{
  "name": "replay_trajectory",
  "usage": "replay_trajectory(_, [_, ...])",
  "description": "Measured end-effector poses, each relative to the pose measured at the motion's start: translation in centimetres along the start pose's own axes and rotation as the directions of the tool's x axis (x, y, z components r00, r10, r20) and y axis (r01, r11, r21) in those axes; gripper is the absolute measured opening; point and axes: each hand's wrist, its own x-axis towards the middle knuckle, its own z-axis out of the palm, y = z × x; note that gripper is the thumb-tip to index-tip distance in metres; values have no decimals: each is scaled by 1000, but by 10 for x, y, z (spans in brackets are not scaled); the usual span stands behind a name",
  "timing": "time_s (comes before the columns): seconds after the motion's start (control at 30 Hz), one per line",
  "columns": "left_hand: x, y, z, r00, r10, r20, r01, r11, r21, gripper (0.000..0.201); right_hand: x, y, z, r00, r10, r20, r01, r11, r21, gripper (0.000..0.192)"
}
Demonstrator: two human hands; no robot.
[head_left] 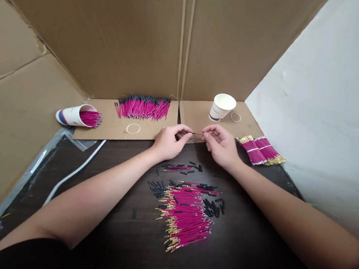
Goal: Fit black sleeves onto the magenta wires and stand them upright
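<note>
In close pinch, our left hand (171, 142) has black sleeve (193, 133), right hand (221, 145) pink wire (199, 134); we look mid-fitting, next move calling for steady, straight push.

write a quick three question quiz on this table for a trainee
1. The cup holding pink sticks is: a) upright b) lying on its side c) upside down
2. True or false: a single stick spans the gap between the left hand and the right hand.
3. What colour are the left-hand tips of the large loose pile?

Key: 1 b; 2 true; 3 gold.
</note>
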Motion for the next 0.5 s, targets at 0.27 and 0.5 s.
replay_trajectory(0.27, [0,2,-1,1000,11,-10,-12,1000,-15,17,0,0,0,1000,-5,4,5,1000,0,27])
replay_trajectory(0.5, [0,1,0,1000,25,-18,-25,999,-22,17,0,-1,0,999,48,4,-48,999,13,31])
